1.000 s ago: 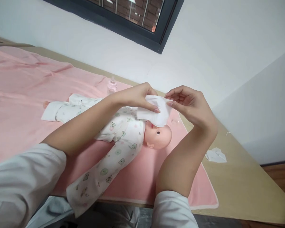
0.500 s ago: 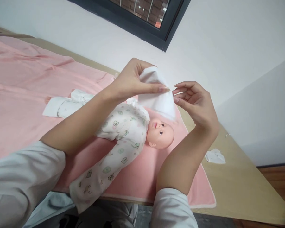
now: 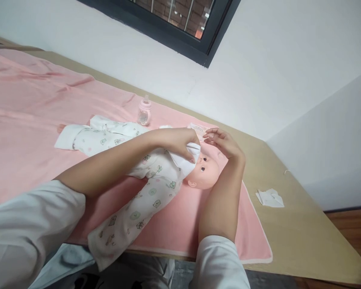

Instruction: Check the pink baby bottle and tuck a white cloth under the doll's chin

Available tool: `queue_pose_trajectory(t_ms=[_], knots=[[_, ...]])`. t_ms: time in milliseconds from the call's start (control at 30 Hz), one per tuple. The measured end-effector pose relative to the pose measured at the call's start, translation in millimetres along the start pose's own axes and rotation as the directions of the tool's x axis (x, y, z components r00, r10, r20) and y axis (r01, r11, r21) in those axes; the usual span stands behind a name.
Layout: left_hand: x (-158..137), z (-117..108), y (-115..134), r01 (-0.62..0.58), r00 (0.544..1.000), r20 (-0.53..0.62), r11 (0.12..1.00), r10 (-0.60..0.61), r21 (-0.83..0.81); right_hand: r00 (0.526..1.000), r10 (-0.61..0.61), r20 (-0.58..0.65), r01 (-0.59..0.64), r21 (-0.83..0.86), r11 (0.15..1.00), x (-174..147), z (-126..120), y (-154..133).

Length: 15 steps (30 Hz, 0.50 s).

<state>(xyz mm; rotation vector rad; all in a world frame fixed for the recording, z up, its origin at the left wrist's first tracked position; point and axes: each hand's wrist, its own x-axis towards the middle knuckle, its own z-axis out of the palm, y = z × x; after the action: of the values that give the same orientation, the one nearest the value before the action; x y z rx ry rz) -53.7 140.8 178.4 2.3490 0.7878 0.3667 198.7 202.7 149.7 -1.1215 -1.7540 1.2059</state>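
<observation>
A baby doll (image 3: pixel 205 175) in white pyjamas with a green and pink print lies on its back on a pink blanket (image 3: pixel 180 224). My left hand (image 3: pixel 180 141) grips a folded white wipe (image 3: pixel 185 163) at the doll's mouth and chin, which are hidden behind it. Just beyond the doll's face, my right hand (image 3: pixel 224 141) hovers with fingers spread and slightly bent, holding nothing. A small white and pink packet (image 3: pixel 197 131) lies close behind my hands.
A pink baby bottle (image 3: pixel 144 111) stands on the blanket behind the doll. A crumpled white wipe (image 3: pixel 270 198) lies on the wooden table (image 3: pixel 301 233) to the right. The wall and a dark window frame (image 3: pixel 209 56) rise behind the table.
My left hand has come down with the wipe from above the doll onto its lower face. My right hand has moved down and left, away from the wipe.
</observation>
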Motion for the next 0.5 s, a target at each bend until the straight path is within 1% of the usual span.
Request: queue_pose_trajectory(t_ms=[100,200,300,500], knots=[[5,6,-3,0.018,1.000,-0.010,1.000,-0.018,0.024,0.998,0.001,-0.064,0.015,0.254,0.967,13,2,41],[8,8,-1,0.045,0.999,0.001,0.997,-0.045,0.057,0.990,0.089,-0.111,-0.040,0.388,0.921,15,5,72],[9,9,2,0.074,0.997,-0.006,0.993,-0.073,0.090,0.979,0.169,-0.112,-0.103,0.443,0.891,11,7,86],[9,8,-1,0.077,0.996,-0.053,0.987,-0.070,0.143,0.974,0.180,-0.140,-0.093,0.475,0.875,15,5,101]])
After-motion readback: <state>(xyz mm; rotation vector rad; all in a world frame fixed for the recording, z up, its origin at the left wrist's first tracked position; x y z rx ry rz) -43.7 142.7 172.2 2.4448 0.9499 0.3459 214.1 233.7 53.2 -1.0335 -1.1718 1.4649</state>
